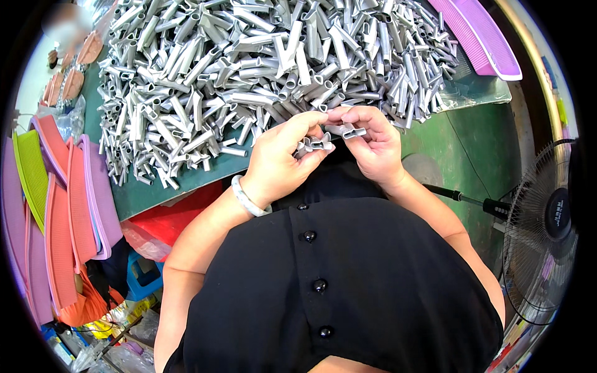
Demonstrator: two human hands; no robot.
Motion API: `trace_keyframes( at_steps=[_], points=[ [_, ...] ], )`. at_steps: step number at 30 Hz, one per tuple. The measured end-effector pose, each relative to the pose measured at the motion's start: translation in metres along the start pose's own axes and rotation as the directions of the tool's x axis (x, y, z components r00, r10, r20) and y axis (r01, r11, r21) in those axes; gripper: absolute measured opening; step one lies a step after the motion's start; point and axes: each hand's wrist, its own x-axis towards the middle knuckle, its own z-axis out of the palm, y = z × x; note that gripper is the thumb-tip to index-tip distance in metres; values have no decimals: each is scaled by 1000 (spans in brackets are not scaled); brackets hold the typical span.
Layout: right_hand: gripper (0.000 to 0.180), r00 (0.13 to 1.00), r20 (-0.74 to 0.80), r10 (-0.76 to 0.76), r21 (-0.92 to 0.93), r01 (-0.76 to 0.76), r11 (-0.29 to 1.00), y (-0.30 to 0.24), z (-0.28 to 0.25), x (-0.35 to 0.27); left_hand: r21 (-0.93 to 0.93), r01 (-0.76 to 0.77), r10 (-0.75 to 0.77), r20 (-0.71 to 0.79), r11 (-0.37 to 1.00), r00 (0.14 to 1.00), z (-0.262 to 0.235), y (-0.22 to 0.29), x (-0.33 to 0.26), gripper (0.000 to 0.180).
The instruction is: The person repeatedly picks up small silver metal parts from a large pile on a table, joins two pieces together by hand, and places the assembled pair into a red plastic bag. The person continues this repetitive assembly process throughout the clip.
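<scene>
A large heap of short silver-grey tube pieces [249,62] covers the green-topped table [149,198]. At its near edge, my left hand [287,152] is closed around several of these metal tube pieces [314,145]; a pale bangle [247,198] circles that wrist. Close beside it, my right hand [376,146] pinches another metal tube piece [346,130] between thumb and fingers. The fingertips of both hands nearly meet above the table edge. Whether the right palm hides further pieces cannot be made out.
Stacked purple, coral and green plastic baskets [68,205] stand at the left. A purple basket [482,37] sits at the far right of the table. A black fan [550,217] stands at the right. Lower left are a blue stool [142,276] and plastic bags.
</scene>
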Motion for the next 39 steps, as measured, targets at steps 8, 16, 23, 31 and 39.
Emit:
trace_keyframes(
  at_steps=[8, 16, 23, 31, 39],
  points=[
    [28, 999, -36, 1, -110, -5, 994, -2, 4, -2, -44, 119, -121, -29, 992, 992, 1, 7, 5, 38],
    [25, 997, -50, -55, -293, 38, 955, 1, 4, -3, 16, 29, -28, -51, 999, 998, 7, 1, 0, 29],
    [29, 996, -3, -93, -370, 85, 925, 4, 0, -3, 107, -35, 41, -53, 994, 998, 7, 1, -1, 25],
    [46, 999, 34, 1, -322, 10, 947, -4, -1, 4, -46, -17, 10, -142, 999, 990, -4, -1, -18, 20],
    [46, 982, -38, -186, -686, 109, 719, -5, -1, 10, 4, 361, -302, -539, 933, 786, -92, -4, -132, 17]
  ],
)
